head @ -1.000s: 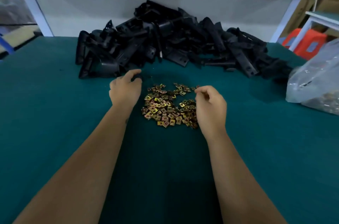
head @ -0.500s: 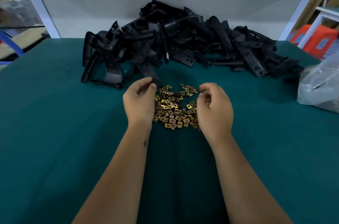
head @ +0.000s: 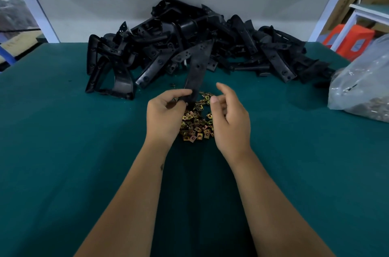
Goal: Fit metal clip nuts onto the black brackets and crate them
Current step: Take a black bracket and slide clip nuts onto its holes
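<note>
The left hand (head: 164,117) pinches the near end of a long black bracket (head: 196,71) between thumb and fingers, above the heap of brass-coloured clip nuts (head: 196,124) on the green table (head: 63,130). The right hand (head: 230,117) hovers just beside it with fingers loosely spread, holding nothing. Behind lies the pile of black brackets (head: 242,46).

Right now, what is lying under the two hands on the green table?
Under the left hand and right hand lies a heap of brass-coloured clip nuts on the green table. The hands cover both its sides, so its full extent is hidden.
</note>
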The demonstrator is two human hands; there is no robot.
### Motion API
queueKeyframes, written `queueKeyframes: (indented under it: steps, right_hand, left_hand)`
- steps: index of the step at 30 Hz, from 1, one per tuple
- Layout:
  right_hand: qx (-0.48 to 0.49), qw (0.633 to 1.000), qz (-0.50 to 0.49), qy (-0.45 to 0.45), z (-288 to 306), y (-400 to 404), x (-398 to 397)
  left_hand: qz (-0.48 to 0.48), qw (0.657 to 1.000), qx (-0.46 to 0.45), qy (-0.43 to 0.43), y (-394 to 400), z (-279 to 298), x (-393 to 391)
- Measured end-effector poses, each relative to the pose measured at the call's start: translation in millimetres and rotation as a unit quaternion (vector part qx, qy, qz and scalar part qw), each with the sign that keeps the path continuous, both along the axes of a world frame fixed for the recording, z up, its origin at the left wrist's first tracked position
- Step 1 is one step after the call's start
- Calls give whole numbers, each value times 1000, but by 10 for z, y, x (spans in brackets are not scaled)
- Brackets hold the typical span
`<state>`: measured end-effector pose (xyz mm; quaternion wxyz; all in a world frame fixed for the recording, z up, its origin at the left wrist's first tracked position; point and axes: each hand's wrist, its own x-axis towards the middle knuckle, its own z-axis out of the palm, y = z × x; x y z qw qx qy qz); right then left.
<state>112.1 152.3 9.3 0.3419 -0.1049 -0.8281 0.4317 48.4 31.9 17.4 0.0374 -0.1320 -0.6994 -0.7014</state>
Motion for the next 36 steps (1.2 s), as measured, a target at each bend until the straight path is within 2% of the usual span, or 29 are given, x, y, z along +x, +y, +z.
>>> queueKeyframes:
  steps: [5,7,10,14,17,19,22,24,26,28,30,33,36]
  right_hand:
    - [-80,996,-6,38,2,-3,-36]
    - [-167,982,-6,87,38,-8,-33]
    - [-353,921,-21,166,105,65,-31]
    - [-515,846,-29,135,157,211,-21]
    - [-501,859,0,106,157,297,-8]
    - [-498,861,8,104,145,303,-9]
    - [-514,846,44,133,125,287,-15]
    - [-519,834,90,162,101,283,-27]
    - [-528,818,130,188,100,276,-34]
    - [-534,805,163,199,108,258,-43]
    - [-519,812,188,190,105,244,-42]
    - [-437,873,173,132,96,226,-29]
    - [-351,917,146,118,102,198,-32]
  left_hand:
    - [-50,997,-8,50,39,-5,31]
    - [-55,996,-17,72,47,-13,35]
    - [-25,993,-47,110,34,-75,-25]
    - [25,984,-91,148,-30,-95,-89]
    - [71,973,-118,185,-71,-63,-57]
    - [87,980,-85,156,-67,-34,-41]
    - [104,992,65,4,-11,0,-27]
    - [70,969,221,-90,16,32,-9]
    - [17,942,304,-144,33,48,-2]
    - [-73,929,300,-203,53,81,28]
    - [-184,915,242,-266,79,112,77]
    - [-299,892,178,-290,102,146,140]
    - [-294,888,205,-288,72,129,147]
